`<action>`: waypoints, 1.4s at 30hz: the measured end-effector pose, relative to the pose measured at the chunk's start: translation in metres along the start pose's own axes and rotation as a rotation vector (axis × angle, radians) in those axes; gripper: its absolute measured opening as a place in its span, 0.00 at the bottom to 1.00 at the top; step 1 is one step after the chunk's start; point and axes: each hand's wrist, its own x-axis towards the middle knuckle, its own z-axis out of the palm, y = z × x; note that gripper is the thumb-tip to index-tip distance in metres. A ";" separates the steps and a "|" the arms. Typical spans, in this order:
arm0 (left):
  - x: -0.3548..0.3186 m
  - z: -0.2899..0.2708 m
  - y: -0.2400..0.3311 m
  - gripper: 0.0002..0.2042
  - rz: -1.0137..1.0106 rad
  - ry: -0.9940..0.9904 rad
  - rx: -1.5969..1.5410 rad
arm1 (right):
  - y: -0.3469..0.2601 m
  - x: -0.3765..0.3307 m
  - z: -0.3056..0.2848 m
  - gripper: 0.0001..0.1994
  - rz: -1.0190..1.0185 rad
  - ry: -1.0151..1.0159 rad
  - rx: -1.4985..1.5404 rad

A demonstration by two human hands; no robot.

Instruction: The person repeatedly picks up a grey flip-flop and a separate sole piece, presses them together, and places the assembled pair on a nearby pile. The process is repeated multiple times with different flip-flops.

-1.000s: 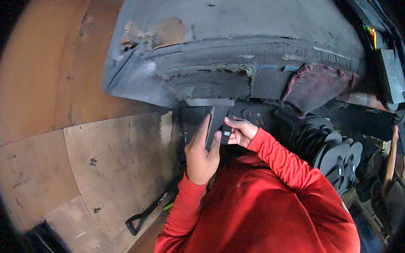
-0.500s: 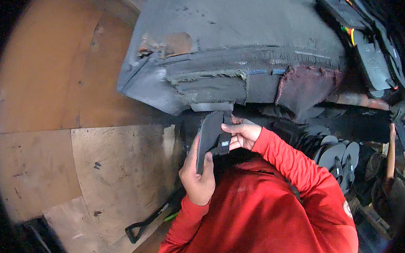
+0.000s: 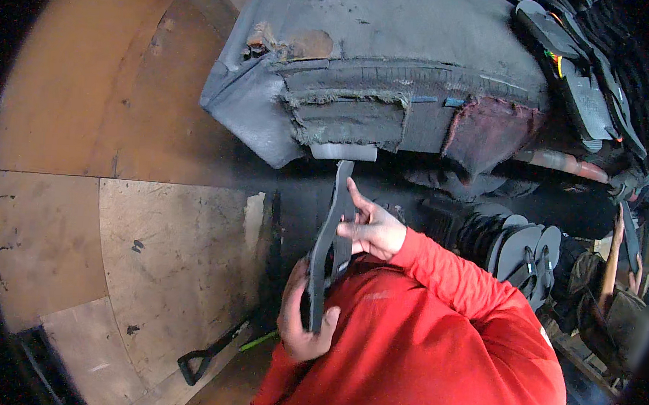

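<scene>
A dark grey flip-flop sandal [image 3: 328,236] is held upright and edge-on in front of my red-sleeved chest. My left hand [image 3: 296,326] grips its lower end from the side. My right hand [image 3: 373,231] rests against its upper half, fingers spread along the sole and the strap side. The sandal's top end reaches up to a pale block [image 3: 343,151] under a worn grey padded bench [image 3: 390,66].
A row of dark flip-flops [image 3: 520,249] stands on edge to the right, and more are stacked at the upper right [image 3: 573,76]. Plywood floor boards [image 3: 117,243] lie to the left. A black-handled tool [image 3: 203,356] lies low on the floor. Another person's arm [image 3: 615,251] shows at far right.
The sandal has turned from showing its flat face to edge-on and now stands taller. My left hand has slid down to its lower end; the right stays on the upper part.
</scene>
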 end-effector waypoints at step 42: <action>0.002 0.021 -0.046 0.24 -0.212 0.016 0.172 | -0.012 0.012 -0.034 0.55 -0.075 0.128 -0.259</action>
